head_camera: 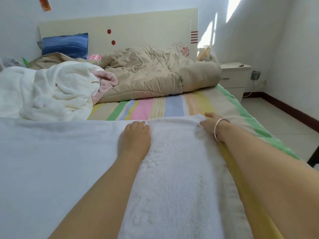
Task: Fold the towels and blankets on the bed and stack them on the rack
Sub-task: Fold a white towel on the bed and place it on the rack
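A white fluffy towel lies spread flat on the bed in front of me, its far edge running across the striped sheet. My left hand presses flat on the towel near that far edge, fingers straight. My right hand, with a silver bangle on the wrist, rests at the towel's far right corner; its fingers touch the corner edge. A crumpled cream-white blanket lies at the left with a pink one tucked behind it.
A beige quilt is bunched below the headboard, with a blue pillow at the back left. A white bedside cabinet stands right of the bed, and tiled floor runs along the right side.
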The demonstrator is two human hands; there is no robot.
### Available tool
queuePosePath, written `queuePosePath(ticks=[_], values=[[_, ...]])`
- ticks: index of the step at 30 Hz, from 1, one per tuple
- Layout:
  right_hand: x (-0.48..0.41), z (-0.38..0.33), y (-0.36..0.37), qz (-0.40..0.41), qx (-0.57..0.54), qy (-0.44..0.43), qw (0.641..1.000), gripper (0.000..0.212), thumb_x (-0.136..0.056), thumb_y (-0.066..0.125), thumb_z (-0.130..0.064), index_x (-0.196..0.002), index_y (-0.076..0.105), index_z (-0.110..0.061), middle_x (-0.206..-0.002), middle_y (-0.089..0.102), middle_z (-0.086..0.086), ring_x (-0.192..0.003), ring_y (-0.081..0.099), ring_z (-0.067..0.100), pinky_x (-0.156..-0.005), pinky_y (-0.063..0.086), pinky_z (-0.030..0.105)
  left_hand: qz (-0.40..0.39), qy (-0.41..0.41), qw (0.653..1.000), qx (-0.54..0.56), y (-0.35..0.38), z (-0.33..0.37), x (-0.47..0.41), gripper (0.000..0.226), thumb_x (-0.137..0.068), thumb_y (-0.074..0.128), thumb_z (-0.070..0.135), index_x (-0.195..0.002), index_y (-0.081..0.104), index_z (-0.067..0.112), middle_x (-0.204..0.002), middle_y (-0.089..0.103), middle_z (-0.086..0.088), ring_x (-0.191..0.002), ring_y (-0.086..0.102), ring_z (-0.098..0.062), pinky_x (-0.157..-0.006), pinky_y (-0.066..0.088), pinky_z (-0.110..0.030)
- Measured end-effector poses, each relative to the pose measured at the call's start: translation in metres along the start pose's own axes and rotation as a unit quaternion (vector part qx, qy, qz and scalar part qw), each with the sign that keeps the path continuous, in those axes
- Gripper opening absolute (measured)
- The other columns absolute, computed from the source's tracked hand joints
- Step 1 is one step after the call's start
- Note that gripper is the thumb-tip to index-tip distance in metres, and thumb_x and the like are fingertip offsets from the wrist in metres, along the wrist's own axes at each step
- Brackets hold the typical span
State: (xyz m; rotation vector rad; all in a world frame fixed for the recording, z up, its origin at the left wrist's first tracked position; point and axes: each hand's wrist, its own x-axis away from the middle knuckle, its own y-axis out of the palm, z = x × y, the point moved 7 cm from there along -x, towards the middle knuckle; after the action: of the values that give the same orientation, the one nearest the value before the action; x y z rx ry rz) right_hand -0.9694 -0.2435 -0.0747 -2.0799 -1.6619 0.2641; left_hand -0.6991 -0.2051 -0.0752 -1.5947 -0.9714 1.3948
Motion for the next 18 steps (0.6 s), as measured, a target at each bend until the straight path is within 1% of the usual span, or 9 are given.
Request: queuePosePath(ticks=[1, 2, 4, 6, 9, 12, 14, 16, 18], values=[[0.007, 0.001, -0.002, -0.011, -0.044, 0.008, 0.999, 0.065, -0.089, 0.063, -0.023, -0.147, 0.035, -0.022, -0.139, 0.048, 0.010, -0.120, 0.052, 0.029, -0.101, 0.042, 0.032, 0.001, -0.006, 1.000, 0.031, -0.007, -0.001, 0.006, 0.037, -0.100, 0.033, 0.018, -0.130, 0.055, 0.020, -0.138, 0.054, -0.001, -0.125, 0.046, -0.020, -0.104, 0.030, -0.031], [0.013, 0.003, -0.002, -0.022, -0.086, 0.016, 0.996, 0.074, -0.085, 0.067, -0.023, -0.149, 0.030, -0.022, -0.142, 0.046, 0.011, -0.122, 0.052, 0.030, -0.103, 0.042, 0.036, -0.017, -0.013, 0.998, 0.067, -0.008, -0.001, 0.015, 0.037, -0.101, 0.033, 0.018, -0.131, 0.055, 0.020, -0.136, 0.055, -0.001, -0.123, 0.047, -0.020, -0.102, 0.032, -0.030], [0.033, 0.008, -0.002, -0.034, -0.171, 0.023, 0.984, 0.085, -0.079, 0.071, -0.019, -0.151, 0.025, -0.021, -0.142, 0.045, 0.013, -0.121, 0.053, 0.032, -0.104, 0.044, 0.045, -0.089, -0.018, 0.992, 0.093, -0.007, -0.001, 0.039, 0.045, -0.104, 0.028, 0.027, -0.147, 0.038, 0.019, -0.153, 0.037, -0.002, -0.140, 0.032, -0.019, -0.114, 0.023, -0.033], [0.069, 0.012, -0.005, -0.040, -0.282, 0.031, 0.958, 0.077, -0.085, 0.066, -0.009, -0.150, 0.026, -0.018, -0.138, 0.048, 0.015, -0.115, 0.057, 0.031, -0.099, 0.047, 0.047, -0.179, -0.028, 0.979, 0.088, -0.009, -0.001, 0.068, 0.052, -0.105, 0.020, 0.036, -0.156, 0.017, 0.022, -0.163, 0.010, -0.001, -0.150, 0.008, -0.018, -0.121, 0.008, -0.037], [0.146, 0.031, -0.007, -0.063, -0.420, 0.088, 0.901, 0.055, -0.091, 0.059, -0.005, -0.139, 0.035, -0.020, -0.124, 0.058, 0.014, -0.093, 0.063, 0.023, -0.077, 0.052, 0.038, -0.246, -0.020, 0.961, 0.121, -0.032, 0.006, 0.121, 0.054, -0.105, 0.019, 0.039, -0.157, 0.008, 0.025, -0.164, -0.001, 0.001, -0.151, -0.002, -0.015, -0.122, 0.001, -0.037], [0.221, 0.047, -0.019, -0.076, -0.401, 0.127, 0.904, 0.062, -0.094, 0.056, -0.003, -0.148, 0.027, -0.011, -0.111, 0.063, 0.010, -0.087, 0.064, 0.020, -0.067, 0.051, 0.033, -0.246, -0.008, 0.956, 0.158, -0.070, 0.020, 0.175, 0.054, -0.105, 0.021, 0.040, -0.156, 0.009, 0.028, -0.164, 0.000, 0.005, -0.150, -0.003, -0.010, -0.121, -0.002, -0.031], [0.271, 0.054, -0.028, -0.091, -0.373, 0.150, 0.911, 0.060, -0.095, 0.054, -0.001, -0.148, 0.027, -0.007, -0.105, 0.063, 0.011, -0.083, 0.063, 0.020, -0.062, 0.052, 0.031, -0.235, -0.001, 0.957, 0.173, -0.095, 0.033, 0.212, 0.057, -0.103, 0.021, 0.047, -0.156, 0.009, 0.029, -0.164, 0.000, 0.007, -0.150, -0.003, -0.008, -0.121, -0.003, -0.029], [0.320, 0.058, -0.038, -0.105, -0.345, 0.165, 0.918, 0.055, -0.095, 0.052, 0.001, -0.145, 0.030, -0.003, -0.097, 0.063, 0.012, -0.079, 0.063, 0.021, -0.055, 0.057, 0.030, -0.236, 0.013, 0.955, 0.180, -0.119, 0.052, 0.254, 0.069, -0.092, 0.012, 0.058, -0.156, 0.012, 0.031, -0.163, -0.001, 0.008, -0.149, -0.004, -0.008, -0.120, -0.005, -0.030], [0.362, 0.063, -0.046, -0.121, -0.330, 0.184, 0.918, 0.046, -0.095, 0.052, 0.003, -0.139, 0.036, 0.000, -0.091, 0.063, 0.013, -0.076, 0.063, 0.021, -0.055, 0.057, 0.026, -0.244, 0.032, 0.948, 0.204, -0.138, 0.073, 0.297, 0.082, -0.079, 0.001, 0.062, -0.155, 0.016, 0.034, -0.163, 0.002, 0.009, -0.149, -0.003, -0.007, -0.120, -0.005, -0.030]])
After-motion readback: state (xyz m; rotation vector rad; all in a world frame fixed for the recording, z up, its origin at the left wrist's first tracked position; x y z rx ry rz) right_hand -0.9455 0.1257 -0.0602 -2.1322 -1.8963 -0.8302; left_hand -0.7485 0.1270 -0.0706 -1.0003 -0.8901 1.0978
